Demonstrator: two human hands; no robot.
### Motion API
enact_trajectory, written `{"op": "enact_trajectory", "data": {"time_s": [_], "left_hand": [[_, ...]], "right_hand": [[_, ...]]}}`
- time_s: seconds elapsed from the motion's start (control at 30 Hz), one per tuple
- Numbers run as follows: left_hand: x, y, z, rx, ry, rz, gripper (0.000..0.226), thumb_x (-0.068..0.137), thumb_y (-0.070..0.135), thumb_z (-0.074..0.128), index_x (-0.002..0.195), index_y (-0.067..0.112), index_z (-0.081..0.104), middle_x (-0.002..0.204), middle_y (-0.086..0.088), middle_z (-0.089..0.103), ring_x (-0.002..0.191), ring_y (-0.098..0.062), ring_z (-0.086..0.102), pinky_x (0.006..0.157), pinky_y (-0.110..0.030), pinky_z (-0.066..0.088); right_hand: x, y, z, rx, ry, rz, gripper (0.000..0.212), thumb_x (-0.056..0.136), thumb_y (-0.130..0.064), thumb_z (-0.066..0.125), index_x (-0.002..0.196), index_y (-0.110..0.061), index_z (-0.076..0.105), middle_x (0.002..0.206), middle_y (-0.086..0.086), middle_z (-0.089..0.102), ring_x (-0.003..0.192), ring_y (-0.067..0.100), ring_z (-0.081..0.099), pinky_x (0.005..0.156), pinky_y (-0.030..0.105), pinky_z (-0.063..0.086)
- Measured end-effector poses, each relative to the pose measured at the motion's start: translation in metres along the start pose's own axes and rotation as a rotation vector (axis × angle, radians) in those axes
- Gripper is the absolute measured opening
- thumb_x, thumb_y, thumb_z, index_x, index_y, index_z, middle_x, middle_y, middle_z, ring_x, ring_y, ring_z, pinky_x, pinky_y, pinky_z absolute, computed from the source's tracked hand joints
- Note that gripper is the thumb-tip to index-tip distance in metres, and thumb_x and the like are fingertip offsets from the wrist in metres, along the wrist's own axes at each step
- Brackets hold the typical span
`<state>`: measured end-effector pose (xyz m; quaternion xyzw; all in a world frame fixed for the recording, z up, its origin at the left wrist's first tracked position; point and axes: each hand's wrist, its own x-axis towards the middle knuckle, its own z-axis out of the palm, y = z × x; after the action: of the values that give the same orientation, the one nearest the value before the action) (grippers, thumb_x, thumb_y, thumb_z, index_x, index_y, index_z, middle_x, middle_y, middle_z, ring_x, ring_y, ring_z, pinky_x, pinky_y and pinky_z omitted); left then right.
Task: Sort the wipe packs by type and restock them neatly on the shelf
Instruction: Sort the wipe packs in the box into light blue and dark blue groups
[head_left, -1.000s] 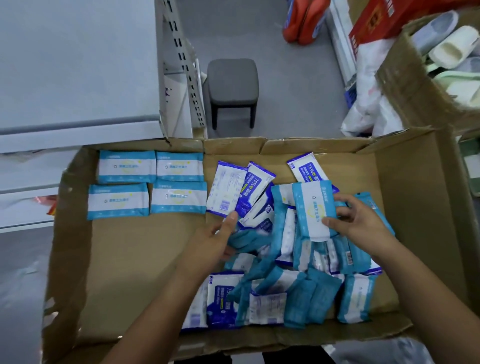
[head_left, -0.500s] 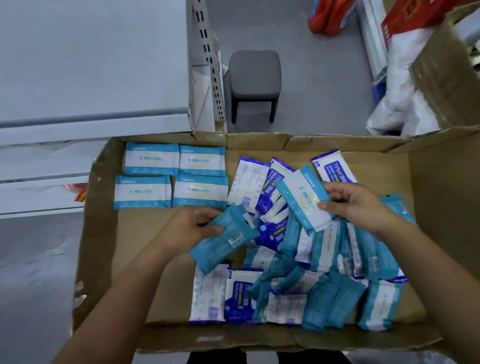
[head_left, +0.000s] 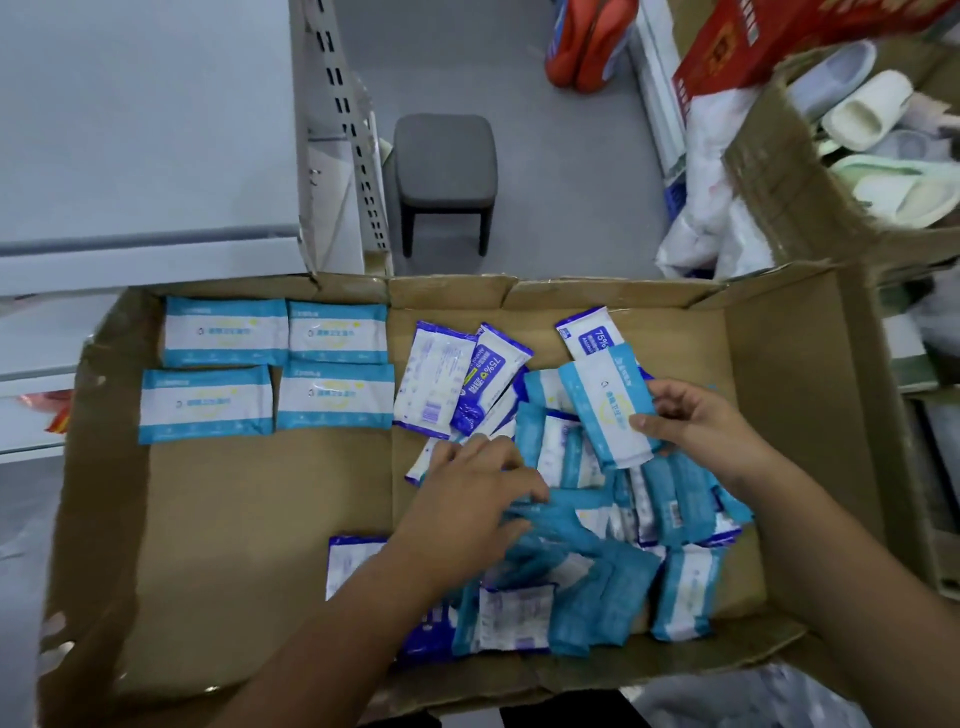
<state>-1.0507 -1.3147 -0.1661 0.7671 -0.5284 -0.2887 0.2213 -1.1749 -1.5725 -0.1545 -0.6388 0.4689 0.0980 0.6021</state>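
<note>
A wide, shallow cardboard box (head_left: 234, 545) holds the wipe packs. Several teal-and-white packs (head_left: 270, 374) lie flat in tidy rows in its far left corner. A mixed heap of teal packs (head_left: 623, 582) and dark blue "75%" packs (head_left: 483, 379) fills the right half. My right hand (head_left: 706, 431) pinches one teal-and-white pack (head_left: 605, 405), lifted face up above the heap. My left hand (head_left: 467, 504) reaches into the heap, fingers curled over a teal pack (head_left: 566, 519). Another dark blue pack (head_left: 353, 561) is partly hidden under my left forearm.
A grey-white shelf (head_left: 145, 130) with a slotted upright stands at the left, beyond the box. A dark stool (head_left: 444, 161) sits on the floor behind the box. At right are a carton of slippers (head_left: 872, 119), white bags, orange bottles (head_left: 587, 41) and a red box (head_left: 753, 52).
My left hand moved right from the box's middle into the heap with its teal pack. My right hand still holds its pack, now tilted more upright.
</note>
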Motion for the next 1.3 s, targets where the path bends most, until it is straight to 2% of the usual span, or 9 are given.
{"op": "enact_trajectory", "data": {"time_s": [0.2, 0.33, 0.43, 0.53, 0.67, 0.93, 1.03, 1.17, 1.3], "left_hand": [[-0.034, -0.036, -0.027, -0.16, -0.07, -0.302, 0.02, 0.086, 0.035, 0.049, 0.106, 0.038, 0.052, 0.069, 0.005, 0.063, 0.062, -0.012, 0.057, 0.061, -0.031, 0.049], [-0.047, -0.057, -0.035, -0.454, -0.055, -0.478, 0.011, 0.096, 0.027, 0.055, 0.091, 0.033, 0.062, 0.077, 0.002, 0.065, 0.063, -0.005, 0.055, 0.062, -0.025, 0.043], [-0.052, -0.065, -0.036, -0.442, 0.142, -0.579, 0.019, 0.09, 0.035, 0.071, 0.078, 0.025, 0.059, 0.074, 0.001, 0.067, 0.066, -0.014, 0.06, 0.063, -0.033, 0.049], [-0.061, -0.073, -0.045, -0.638, 0.29, -0.616, 0.019, 0.09, 0.024, 0.071, 0.097, 0.03, 0.054, 0.085, 0.0, 0.074, 0.076, -0.022, 0.07, 0.071, -0.046, 0.059], [-0.072, -0.079, -0.069, -0.96, 0.354, -0.634, 0.056, 0.093, 0.009, 0.065, 0.137, 0.032, 0.038, 0.092, -0.001, 0.078, 0.085, -0.015, 0.075, 0.066, -0.023, 0.059], [-0.093, -0.107, -0.092, -0.906, 0.404, -0.691, 0.035, 0.094, 0.015, 0.064, 0.126, 0.018, 0.05, 0.101, 0.0, 0.077, 0.09, -0.014, 0.074, 0.064, -0.023, 0.058], [-0.099, -0.116, -0.094, -0.888, 0.47, -0.758, 0.021, 0.097, 0.02, 0.062, 0.117, 0.018, 0.057, 0.11, -0.001, 0.075, 0.096, -0.017, 0.074, 0.076, -0.045, 0.06], [-0.101, -0.122, -0.094, -1.324, 0.679, -0.897, 0.02, 0.099, 0.016, 0.058, 0.118, 0.019, 0.062, 0.114, -0.004, 0.074, 0.102, -0.021, 0.072, 0.086, -0.043, 0.059], [-0.105, -0.126, -0.087, -1.467, 0.721, -0.889, 0.029, 0.096, 0.012, 0.062, 0.125, 0.008, 0.06, 0.116, -0.007, 0.073, 0.104, -0.022, 0.072, 0.076, -0.034, 0.059]], "right_hand": [[0.006, 0.0, 0.009, -0.015, 0.008, -0.039, 0.024, 0.088, -0.003, 0.069, 0.1, -0.024, 0.068, 0.089, -0.003, 0.077, 0.071, 0.005, 0.068, 0.058, 0.021, 0.052], [0.009, -0.005, 0.025, 0.032, -0.006, -0.069, 0.029, 0.087, -0.003, 0.07, 0.11, -0.021, 0.067, 0.091, -0.003, 0.077, 0.08, 0.012, 0.068, 0.069, 0.032, 0.052], [0.009, -0.012, 0.037, 0.03, -0.044, -0.08, 0.028, 0.087, 0.001, 0.068, 0.1, -0.024, 0.066, 0.085, -0.009, 0.077, 0.069, 0.001, 0.068, 0.057, 0.017, 0.052], [0.009, -0.018, 0.046, -0.008, -0.133, -0.078, 0.029, 0.088, -0.001, 0.068, 0.106, -0.023, 0.067, 0.091, -0.003, 0.077, 0.074, 0.001, 0.068, 0.056, 0.012, 0.047], [0.01, -0.029, 0.061, -0.057, -0.211, -0.102, 0.028, 0.088, 0.0, 0.067, 0.099, -0.025, 0.065, 0.076, -0.012, 0.074, 0.069, -0.001, 0.065, 0.06, 0.015, 0.047], [0.019, -0.05, 0.094, -0.086, -0.304, -0.122, 0.033, 0.086, -0.006, 0.072, 0.113, -0.024, 0.067, 0.101, 0.0, 0.077, 0.091, 0.014, 0.073, 0.072, 0.022, 0.053], [0.024, -0.054, 0.104, -0.113, -0.297, -0.12, 0.036, 0.082, -0.01, 0.076, 0.114, -0.024, 0.067, 0.104, 0.0, 0.076, 0.097, 0.018, 0.073, 0.084, 0.033, 0.055], [0.025, -0.063, 0.121, -0.086, -0.303, -0.133, 0.029, 0.085, -0.002, 0.072, 0.103, -0.024, 0.069, 0.091, -0.004, 0.077, 0.079, 0.006, 0.073, 0.061, 0.014, 0.053], [0.027, -0.069, 0.136, -0.119, -0.337, -0.147, 0.03, 0.086, -0.002, 0.07, 0.112, -0.018, 0.068, 0.101, 0.003, 0.076, 0.093, 0.018, 0.073, 0.081, 0.028, 0.058]]}}
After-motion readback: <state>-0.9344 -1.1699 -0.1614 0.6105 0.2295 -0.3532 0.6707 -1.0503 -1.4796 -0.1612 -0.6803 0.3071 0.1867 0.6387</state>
